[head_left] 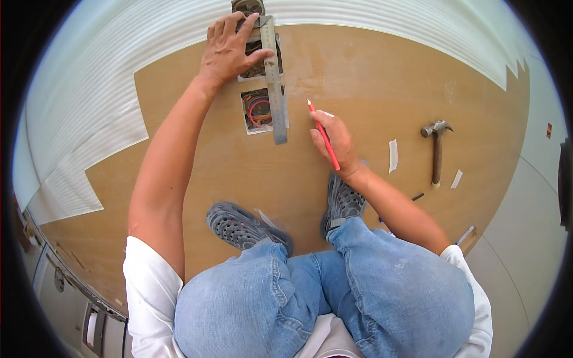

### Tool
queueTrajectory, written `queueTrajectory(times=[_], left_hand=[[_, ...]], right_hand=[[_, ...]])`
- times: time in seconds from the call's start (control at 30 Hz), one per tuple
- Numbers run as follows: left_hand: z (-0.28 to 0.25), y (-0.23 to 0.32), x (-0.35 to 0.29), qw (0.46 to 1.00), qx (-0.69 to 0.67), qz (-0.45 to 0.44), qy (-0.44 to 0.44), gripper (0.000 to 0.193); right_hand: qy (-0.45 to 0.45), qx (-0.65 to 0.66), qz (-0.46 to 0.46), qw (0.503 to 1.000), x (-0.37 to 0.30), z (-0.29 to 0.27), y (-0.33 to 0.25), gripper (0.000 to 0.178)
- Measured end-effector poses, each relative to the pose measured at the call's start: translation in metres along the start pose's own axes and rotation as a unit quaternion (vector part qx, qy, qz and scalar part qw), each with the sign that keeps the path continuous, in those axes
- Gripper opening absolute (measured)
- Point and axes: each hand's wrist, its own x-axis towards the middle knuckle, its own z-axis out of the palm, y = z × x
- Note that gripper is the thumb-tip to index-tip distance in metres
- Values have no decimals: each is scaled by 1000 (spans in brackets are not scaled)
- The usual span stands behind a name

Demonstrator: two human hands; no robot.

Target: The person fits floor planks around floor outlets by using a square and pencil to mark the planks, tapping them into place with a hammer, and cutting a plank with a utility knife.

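Observation:
My left hand (pixel 230 53) grips the top end of a metal try square (pixel 277 107), fingers over its stock and thumb pressed on the blade. The blade runs down along the right side of rectangular cutouts in a light brown wood board (pixel 370 71). Coloured wires (pixel 258 112) curl inside the lowest cutout; the one above is partly hidden by my hand and the blade. In my right hand (pixel 339 143) a red pencil (pixel 323 134) is pinched, its tip pointing up, just right of the blade and apart from it.
White ribbed panels (pixel 173 45) border the board's far and left sides with stepped edges. A claw hammer (pixel 437 155) lies at the right, near two white strips (pixel 393 156) and a small dark stick (pixel 418 196). My grey clogs (pixel 239 225) stand on the board, below the cutouts.

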Motion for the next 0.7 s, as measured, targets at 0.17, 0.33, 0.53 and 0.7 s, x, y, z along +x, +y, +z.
queueTrajectory(times=[0.17,0.33,0.53,0.7], left_hand=[[7,-8,0,999,-12,-14,26,54],[8,0,8,998,-53,-35,30,43],[9,-14,6,996,-44,-51,52,36],[-12,-3,12,988,-126,-82,36,26]], right_hand=[[-2,-15,-11,1000,0,1,-1,37],[-2,-50,-19,999,-2,-1,5,38],[-10,-45,-22,999,1,3,-2,38],[-12,-51,-21,998,-2,2,5,38]])
